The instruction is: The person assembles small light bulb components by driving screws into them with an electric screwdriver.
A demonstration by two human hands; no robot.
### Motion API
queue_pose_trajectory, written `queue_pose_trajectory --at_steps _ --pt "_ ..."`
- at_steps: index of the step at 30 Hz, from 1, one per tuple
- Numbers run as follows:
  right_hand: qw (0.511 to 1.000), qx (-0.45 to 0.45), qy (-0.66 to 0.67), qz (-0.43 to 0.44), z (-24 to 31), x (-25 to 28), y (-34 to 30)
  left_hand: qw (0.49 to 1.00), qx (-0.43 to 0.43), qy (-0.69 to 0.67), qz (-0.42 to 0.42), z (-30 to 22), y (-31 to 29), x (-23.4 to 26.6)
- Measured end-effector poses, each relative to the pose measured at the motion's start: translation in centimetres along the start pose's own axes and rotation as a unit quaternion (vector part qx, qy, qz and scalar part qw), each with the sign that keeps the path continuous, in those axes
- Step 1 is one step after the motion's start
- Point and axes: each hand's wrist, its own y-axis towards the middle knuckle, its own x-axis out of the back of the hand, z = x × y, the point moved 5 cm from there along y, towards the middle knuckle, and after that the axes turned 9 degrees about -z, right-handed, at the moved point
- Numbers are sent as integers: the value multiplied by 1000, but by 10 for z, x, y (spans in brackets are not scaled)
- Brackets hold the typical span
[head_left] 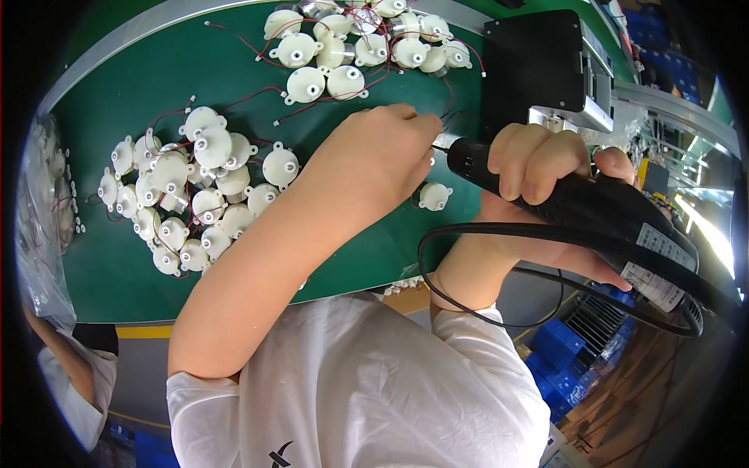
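My right hand (538, 168) grips a black corded electric screwdriver (620, 214), which lies tilted with its thin bit pointing left. The bit's tip reaches the fingertips of my left hand (382, 152). The fingers of that hand are curled together, and whatever they hold is mostly hidden; thin red and dark wires show just beyond them. A single small gear motor with a round white housing (434, 196) lies under the screwdriver's front end. Left of my left forearm sits a pile of similar white gear motors (170, 171) with red wires. A second group of them (371, 50) lies at the far side.
A black box-shaped machine (534, 66) stands at the far right of the green mat (343, 265). The screwdriver's cable (476, 228) loops before my right forearm. At the left edge are a clear plastic bag (39, 234) and another person's arm (62, 355). Blue crates (558, 351) stand lower right.
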Motion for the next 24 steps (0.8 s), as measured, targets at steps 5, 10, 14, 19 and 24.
queue_pose_trajectory --at_steps 5,10,14,19,24 --pt "1000 23 9 17 0 3 1 998 -41 48 -18 -4 -1 -1" --pt "998 51 21 19 0 5 -1 991 -75 107 -25 -14 -5 -1" --pt "999 35 19 -5 4 2 -2 983 -119 125 -66 -18 -7 0" --pt "996 74 50 -21 14 8 -4 943 -232 200 -132 -39 -5 5" --pt "991 64 109 -34 20 13 -3 927 -238 274 -92 -53 -7 7"
